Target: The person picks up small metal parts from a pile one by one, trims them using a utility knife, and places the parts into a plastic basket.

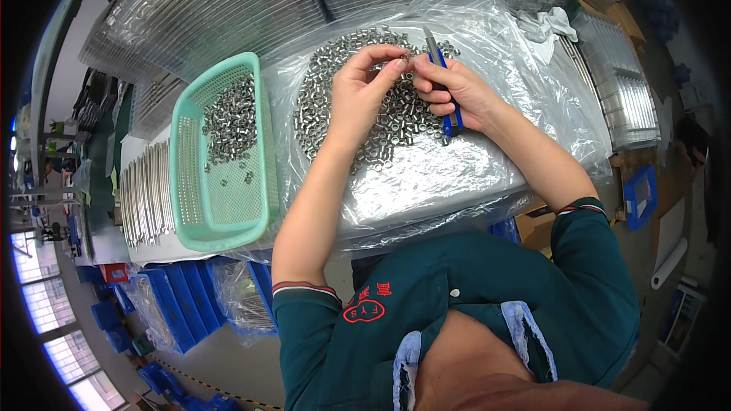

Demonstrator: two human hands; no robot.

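Note:
My left hand is closed in a pinch over the heap of small metal ring-like parts, with a small metal part at its fingertips. Beside it, my right hand wraps round a blue utility knife, whose blade points up and away from me. The right thumb and forefinger meet close to the left fingertips, at the same small part. Clear plastic sheeting lies under the heap. Left of the heap stands a green perforated basket with more of these metal parts inside.
Stacked clear plastic trays line the back, with more trays at the right. A white cloth lies at the back right. Metal rods lie left of the basket. Blue bins stand below the table's left edge.

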